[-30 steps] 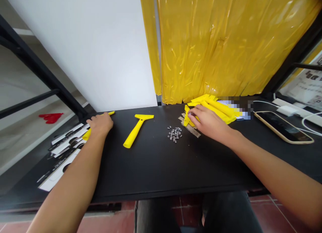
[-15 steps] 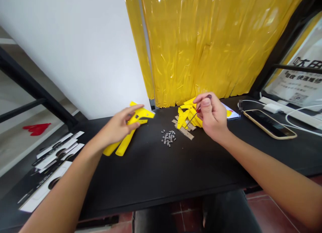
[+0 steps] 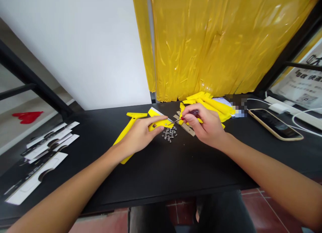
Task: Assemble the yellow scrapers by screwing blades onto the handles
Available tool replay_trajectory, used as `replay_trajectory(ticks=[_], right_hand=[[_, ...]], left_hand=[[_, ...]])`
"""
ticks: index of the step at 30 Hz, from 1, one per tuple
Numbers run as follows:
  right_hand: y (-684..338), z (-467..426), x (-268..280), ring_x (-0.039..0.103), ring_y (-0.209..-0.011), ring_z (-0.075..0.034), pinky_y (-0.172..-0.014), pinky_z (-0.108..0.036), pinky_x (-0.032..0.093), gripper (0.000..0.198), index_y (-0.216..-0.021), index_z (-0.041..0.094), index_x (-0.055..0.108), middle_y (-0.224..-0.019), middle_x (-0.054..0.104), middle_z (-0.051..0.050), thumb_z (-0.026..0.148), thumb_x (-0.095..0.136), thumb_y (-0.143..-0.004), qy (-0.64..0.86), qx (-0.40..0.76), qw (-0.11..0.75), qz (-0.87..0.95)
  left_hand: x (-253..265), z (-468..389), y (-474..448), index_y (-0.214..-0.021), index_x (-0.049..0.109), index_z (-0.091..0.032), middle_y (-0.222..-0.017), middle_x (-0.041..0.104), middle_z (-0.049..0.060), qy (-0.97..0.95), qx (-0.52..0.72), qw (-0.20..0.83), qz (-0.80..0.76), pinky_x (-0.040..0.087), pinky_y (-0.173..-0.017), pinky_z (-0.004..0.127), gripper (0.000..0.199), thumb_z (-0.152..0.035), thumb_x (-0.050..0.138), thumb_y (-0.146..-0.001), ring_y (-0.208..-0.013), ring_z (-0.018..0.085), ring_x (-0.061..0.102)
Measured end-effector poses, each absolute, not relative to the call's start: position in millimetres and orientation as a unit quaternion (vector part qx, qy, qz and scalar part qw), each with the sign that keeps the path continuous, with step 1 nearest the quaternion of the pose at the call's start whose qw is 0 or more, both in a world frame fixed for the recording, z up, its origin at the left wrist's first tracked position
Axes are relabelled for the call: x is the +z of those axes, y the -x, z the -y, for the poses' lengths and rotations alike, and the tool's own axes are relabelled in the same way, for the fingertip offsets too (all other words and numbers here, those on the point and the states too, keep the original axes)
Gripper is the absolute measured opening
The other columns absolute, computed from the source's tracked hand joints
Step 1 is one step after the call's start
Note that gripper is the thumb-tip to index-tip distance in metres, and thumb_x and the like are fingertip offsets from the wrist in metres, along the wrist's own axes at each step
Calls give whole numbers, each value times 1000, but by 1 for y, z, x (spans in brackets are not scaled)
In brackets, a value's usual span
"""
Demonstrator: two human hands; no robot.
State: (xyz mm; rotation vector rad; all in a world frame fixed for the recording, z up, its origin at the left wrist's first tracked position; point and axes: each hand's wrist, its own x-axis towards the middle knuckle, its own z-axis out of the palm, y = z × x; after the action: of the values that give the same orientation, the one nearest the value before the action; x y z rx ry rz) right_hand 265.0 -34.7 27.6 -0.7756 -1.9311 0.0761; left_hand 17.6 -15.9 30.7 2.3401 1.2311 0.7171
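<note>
My left hand point(image 3: 142, 134) is closed around a yellow plastic scraper point(image 3: 169, 123), fingers over its head and thumb at the near side. A pale metal strip shows along the scraper's far edge. In my right hand point(image 3: 207, 127) is a screwdriver point(image 3: 193, 112) with a dark translucent handle; its tip meets the scraper head by a small screw. Below that head lies a pile of small screws and nuts point(image 3: 170, 135). Another yellow scraper point(image 3: 137, 115) lies left of my left hand, partly covered by it.
Behind my right hand are several yellow scrapers point(image 3: 217, 107) and brown strips point(image 3: 188, 129). A phone point(image 3: 275, 124) and white cables point(image 3: 261, 100) are at the right. White-and-black card sleeves point(image 3: 37, 179) lie at the left. A white panel point(image 3: 100, 58) stands behind the table.
My left hand has moved right with one scraper, leaving the other on the table. My right hand has come left and lower, bringing the screwdriver tip to the scraper head.
</note>
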Motion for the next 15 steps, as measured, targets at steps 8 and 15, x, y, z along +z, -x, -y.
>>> replay_trajectory(ticks=[8,15], right_hand=[[-263,35,26,66,-72,-15,-65,-27,49,15,-102,22,59,-83,69,-2,34,50,-102,333,8,487,807],[-265,34,25,65,-70,-14,-64,-26,47,14,-101,22,59,-81,68,-2,34,51,-102,331,-3,471,818]], left_hand=[[31,18,-22,-133,66,-28,-64,60,-3,-799,260,308,-447,35,-48,22,41,-35,64,-92,-48,10,43],[30,18,-21,-137,60,-27,-60,53,-5,-763,236,406,-444,34,-38,20,44,-37,62,-94,-42,9,45]])
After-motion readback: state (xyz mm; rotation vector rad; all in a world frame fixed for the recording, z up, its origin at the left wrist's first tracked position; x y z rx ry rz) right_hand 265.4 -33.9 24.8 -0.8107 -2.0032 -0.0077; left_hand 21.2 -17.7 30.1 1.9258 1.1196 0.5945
